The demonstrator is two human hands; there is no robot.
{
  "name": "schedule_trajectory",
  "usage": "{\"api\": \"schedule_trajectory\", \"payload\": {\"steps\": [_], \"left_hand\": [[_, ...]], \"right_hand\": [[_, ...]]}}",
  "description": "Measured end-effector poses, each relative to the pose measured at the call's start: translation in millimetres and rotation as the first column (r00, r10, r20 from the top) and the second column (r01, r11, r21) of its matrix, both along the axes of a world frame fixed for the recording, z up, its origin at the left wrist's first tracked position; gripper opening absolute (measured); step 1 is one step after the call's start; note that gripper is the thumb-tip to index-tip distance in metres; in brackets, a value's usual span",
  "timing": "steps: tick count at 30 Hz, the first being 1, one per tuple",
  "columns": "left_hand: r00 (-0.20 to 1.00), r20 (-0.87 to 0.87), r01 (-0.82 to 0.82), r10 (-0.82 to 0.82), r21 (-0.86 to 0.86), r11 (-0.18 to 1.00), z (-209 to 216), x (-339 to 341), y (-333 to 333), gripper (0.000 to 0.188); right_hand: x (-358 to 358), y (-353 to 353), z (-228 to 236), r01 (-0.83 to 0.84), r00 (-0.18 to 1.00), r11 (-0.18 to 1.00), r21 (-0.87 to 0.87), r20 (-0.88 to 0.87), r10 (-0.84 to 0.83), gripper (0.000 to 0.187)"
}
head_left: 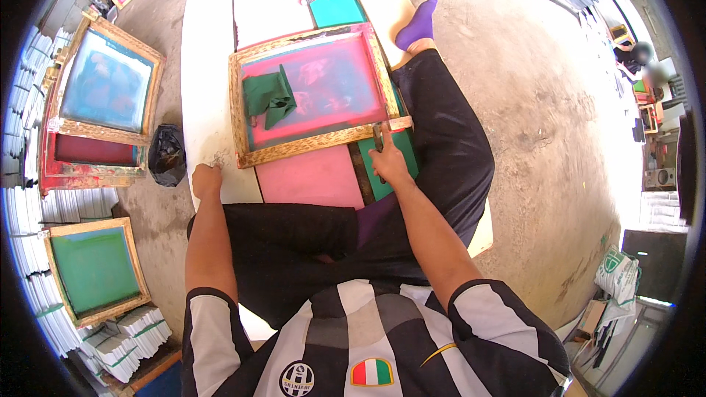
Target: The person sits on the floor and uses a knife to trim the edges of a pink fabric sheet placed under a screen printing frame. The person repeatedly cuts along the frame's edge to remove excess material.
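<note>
Head view: at centre-left, the left hand [207,179] is clenched at the white board's [241,187] edge, any contents hidden. Upper middle, a green cloth [265,95] lies on the screen [316,142]. Right of centre, the right hand [390,165] grasps a dark tool [379,137] at the screen's lower right corner.

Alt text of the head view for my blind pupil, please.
A person's right hand holds a dark tool by a wooden frame; green cloth lies on its pink-blue panel. The left hand is at a white board.
</note>
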State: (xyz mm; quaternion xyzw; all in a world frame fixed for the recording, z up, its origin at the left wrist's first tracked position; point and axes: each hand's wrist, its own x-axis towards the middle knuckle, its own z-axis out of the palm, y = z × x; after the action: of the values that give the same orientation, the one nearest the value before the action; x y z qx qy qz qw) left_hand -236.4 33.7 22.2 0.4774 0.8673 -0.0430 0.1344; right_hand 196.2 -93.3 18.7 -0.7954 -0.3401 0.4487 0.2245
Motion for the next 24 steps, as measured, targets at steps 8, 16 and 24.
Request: {"api": "schedule_trajectory", "payload": {"steps": [8,16,24], "left_hand": [[0.999,-0.034,0.005,-0.002,0.078,0.997,-6,1,5,0.044],[0.711,0.053,0.533,-0.701,0.608,0.588,11,113,15,0.021],[0.219,0.249,0.621,-0.943,0.71,0.332,-15,305,-14,0.015]], "right_hand": [[18,2,-27,0.257,0.858,0.964,-0.067,-0.442,-0.26,0.032],[15,9,-7,0.326,0.638,0.908,-0.263,-0.648,-0.417,0.025],[13,9,-3,0.333,0.644,0.902,-0.276,-0.632,-0.431,0.021]]}}
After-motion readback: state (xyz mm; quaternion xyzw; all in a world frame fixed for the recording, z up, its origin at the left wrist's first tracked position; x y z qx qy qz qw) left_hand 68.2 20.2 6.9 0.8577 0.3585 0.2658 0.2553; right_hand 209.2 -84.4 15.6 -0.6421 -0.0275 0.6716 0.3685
